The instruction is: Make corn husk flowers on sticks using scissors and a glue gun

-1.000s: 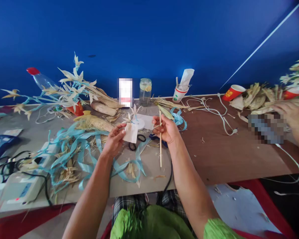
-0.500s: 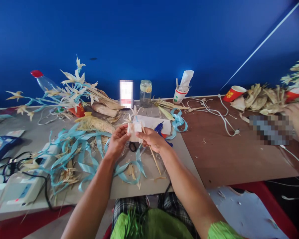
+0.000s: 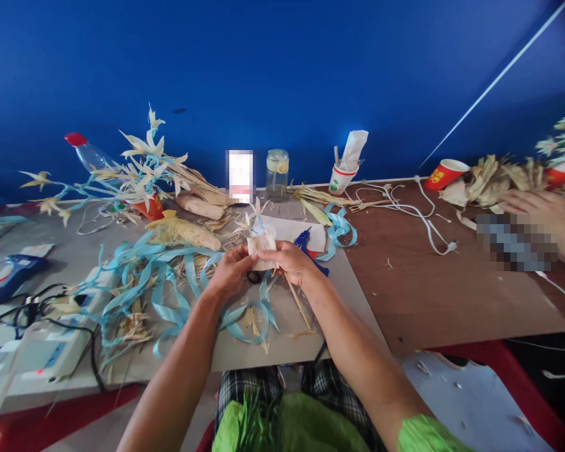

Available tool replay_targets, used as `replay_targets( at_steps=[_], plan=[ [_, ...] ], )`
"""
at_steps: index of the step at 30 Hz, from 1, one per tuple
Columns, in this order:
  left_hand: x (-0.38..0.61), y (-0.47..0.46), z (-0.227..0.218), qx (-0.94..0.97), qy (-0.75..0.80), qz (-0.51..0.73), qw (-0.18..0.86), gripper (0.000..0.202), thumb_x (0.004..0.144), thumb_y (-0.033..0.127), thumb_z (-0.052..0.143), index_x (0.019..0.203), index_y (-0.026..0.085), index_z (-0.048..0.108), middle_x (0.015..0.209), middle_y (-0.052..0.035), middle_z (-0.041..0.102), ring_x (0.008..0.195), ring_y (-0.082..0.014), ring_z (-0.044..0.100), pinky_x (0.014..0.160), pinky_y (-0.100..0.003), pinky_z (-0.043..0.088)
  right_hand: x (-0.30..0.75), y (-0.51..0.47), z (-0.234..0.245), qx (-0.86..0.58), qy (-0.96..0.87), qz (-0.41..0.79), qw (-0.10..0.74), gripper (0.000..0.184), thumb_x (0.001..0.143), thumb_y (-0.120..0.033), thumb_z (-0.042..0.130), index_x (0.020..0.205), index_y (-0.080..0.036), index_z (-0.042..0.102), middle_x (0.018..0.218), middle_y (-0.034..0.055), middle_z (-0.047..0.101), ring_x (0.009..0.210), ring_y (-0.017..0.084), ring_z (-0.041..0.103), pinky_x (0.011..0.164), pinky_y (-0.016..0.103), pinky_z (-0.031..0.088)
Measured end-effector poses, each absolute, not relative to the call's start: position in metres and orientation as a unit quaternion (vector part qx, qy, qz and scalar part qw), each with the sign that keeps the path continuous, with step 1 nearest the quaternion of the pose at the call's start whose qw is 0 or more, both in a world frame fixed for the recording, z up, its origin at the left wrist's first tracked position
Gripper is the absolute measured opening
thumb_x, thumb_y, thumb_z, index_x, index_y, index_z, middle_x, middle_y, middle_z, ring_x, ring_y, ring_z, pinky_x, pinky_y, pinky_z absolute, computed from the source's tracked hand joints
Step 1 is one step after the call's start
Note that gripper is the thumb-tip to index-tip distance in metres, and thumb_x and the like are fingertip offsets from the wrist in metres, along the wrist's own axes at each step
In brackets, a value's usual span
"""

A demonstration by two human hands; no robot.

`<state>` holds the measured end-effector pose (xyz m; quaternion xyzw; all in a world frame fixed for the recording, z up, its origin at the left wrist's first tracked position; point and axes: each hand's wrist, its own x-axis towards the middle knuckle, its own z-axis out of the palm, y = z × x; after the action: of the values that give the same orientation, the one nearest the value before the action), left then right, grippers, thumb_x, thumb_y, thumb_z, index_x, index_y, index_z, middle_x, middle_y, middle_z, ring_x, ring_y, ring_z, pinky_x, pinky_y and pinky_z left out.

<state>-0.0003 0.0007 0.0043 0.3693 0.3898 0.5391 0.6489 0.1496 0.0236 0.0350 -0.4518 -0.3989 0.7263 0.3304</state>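
Both hands meet over the table and pinch a pale, flat piece of corn husk (image 3: 262,245). My left hand (image 3: 230,271) grips its left edge between thumb and fingers. On the other side my right hand (image 3: 290,262) presses its thumb on the husk. A thin wooden stick (image 3: 300,306) slants down from under my right hand; its upper part is hidden. Just beyond the husk stands a small husk flower (image 3: 258,216) with a light blue stem; I cannot tell whether it joins the held piece. Right of my right hand lies a blue glue gun (image 3: 303,242).
Light blue ribbon (image 3: 169,304) and husk scraps lie at left, near a power strip (image 3: 68,355) and another blue glue gun (image 3: 16,273). Husk flowers (image 3: 145,147), a glass jar (image 3: 277,176) and a white cup (image 3: 341,180) stand behind. A co-worker's hand (image 3: 541,210) is at right.
My hands have drawn closer together, and my fingers now cover more of the husk. The stick's upper end, visible before, is hidden now. The co-worker's hand has shifted left over the husks.
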Motion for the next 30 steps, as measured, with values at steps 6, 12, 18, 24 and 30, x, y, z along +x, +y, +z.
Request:
replay_targets(
  at_steps=[6,12,18,24,30],
  plan=[
    [-0.001,0.002,0.002,0.349,0.355,0.511,0.701,0.020,0.064,0.020,0.075,0.077,0.012,0.063,0.073,-0.0039,0.065,0.065,-0.0107,0.060,0.062,-0.021,0.047,0.151,0.029,0.025,-0.445,-0.385,0.745,0.313,0.024,0.059,-0.023,0.070,0.080,-0.014,0.064,0.052,-0.0020,0.057,0.042,0.008,0.046,0.038,0.019,0.024],
    [-0.001,-0.001,0.007,0.322,0.363,0.528,0.697,0.021,0.062,0.020,0.076,0.073,0.013,0.060,0.066,-0.0003,0.062,0.056,-0.0089,0.057,0.056,-0.020,0.045,0.151,0.030,0.029,-0.415,-0.362,0.767,0.329,0.026,0.057,-0.024,0.071,0.079,-0.014,0.061,0.052,-0.0023,0.057,0.042,0.008,0.047,0.038,0.019,0.025],
    [-0.010,0.004,0.011,0.300,0.366,0.597,0.647,0.020,0.062,0.020,0.075,0.071,0.014,0.058,0.066,0.0016,0.061,0.056,-0.0076,0.055,0.053,-0.019,0.043,0.158,0.037,0.027,-0.401,-0.334,0.763,0.382,0.024,0.057,-0.027,0.072,0.067,-0.017,0.052,0.045,-0.0076,0.046,0.033,0.003,0.030,0.037,0.019,0.021],
    [-0.027,0.011,0.012,0.236,0.338,0.706,0.576,0.018,0.064,0.019,0.073,0.070,0.017,0.056,0.066,0.0025,0.062,0.054,-0.0075,0.055,0.055,-0.022,0.045,0.172,0.048,0.031,-0.372,-0.285,0.740,0.483,0.019,0.064,-0.030,0.067,0.070,-0.017,0.055,0.054,-0.0062,0.047,0.037,0.002,0.023,0.041,0.021,0.024],
    [-0.029,0.015,0.008,0.221,0.318,0.703,0.596,0.017,0.065,0.015,0.072,0.072,0.015,0.057,0.071,0.0007,0.065,0.056,-0.0081,0.056,0.052,-0.022,0.045,0.187,0.051,0.043,-0.298,-0.239,0.777,0.500,0.030,0.077,-0.046,0.052,0.075,-0.017,0.059,0.064,0.0004,0.051,0.046,0.008,0.030,0.051,0.025,0.035]
  ],
)
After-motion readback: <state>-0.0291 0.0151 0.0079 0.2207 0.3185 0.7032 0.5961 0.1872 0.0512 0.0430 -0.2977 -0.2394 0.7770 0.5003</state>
